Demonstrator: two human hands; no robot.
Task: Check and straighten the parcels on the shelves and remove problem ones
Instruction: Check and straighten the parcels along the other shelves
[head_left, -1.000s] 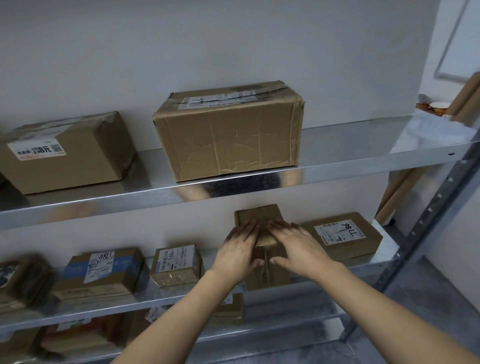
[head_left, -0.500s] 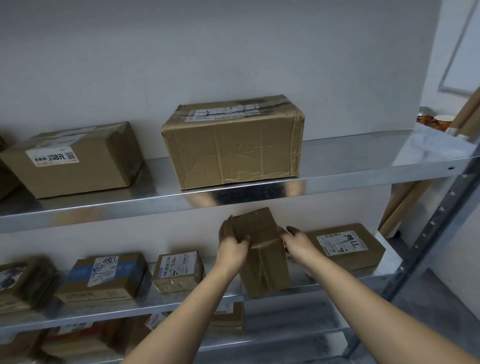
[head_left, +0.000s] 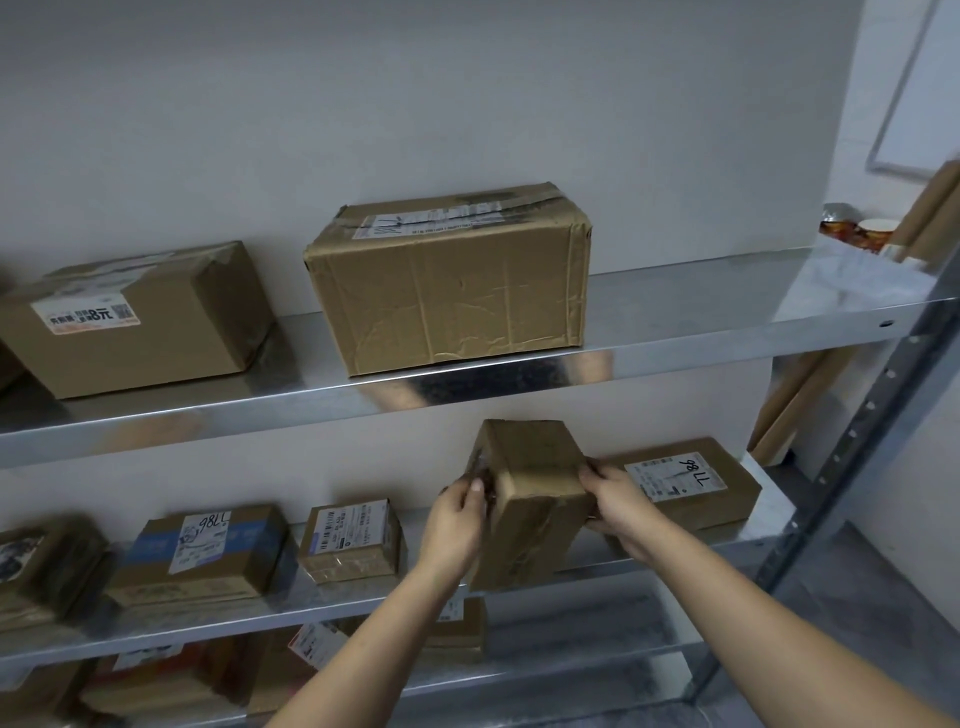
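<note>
A small taped brown parcel (head_left: 530, 499) stands tilted at the front of the middle shelf (head_left: 670, 558). My left hand (head_left: 460, 517) grips its left side and my right hand (head_left: 618, 506) grips its right side. To its right lies a flat parcel with a white label (head_left: 696, 483). Left of it sit a small labelled box (head_left: 353, 540) and a blue-banded box (head_left: 208, 551). On the top shelf (head_left: 675, 322) stand a large crumpled box (head_left: 452, 280) and a box with a sticker (head_left: 130, 317).
A metal upright post (head_left: 852, 447) bounds the shelves on the right. Cardboard tubes (head_left: 810, 384) lean against the wall behind it. More parcels (head_left: 457, 629) lie on the lower shelf. Cups (head_left: 857, 231) stand at the far right end of the top shelf.
My hands moved from the parcel's top face to its two sides and lifted and tilted it. The view shifted slightly.
</note>
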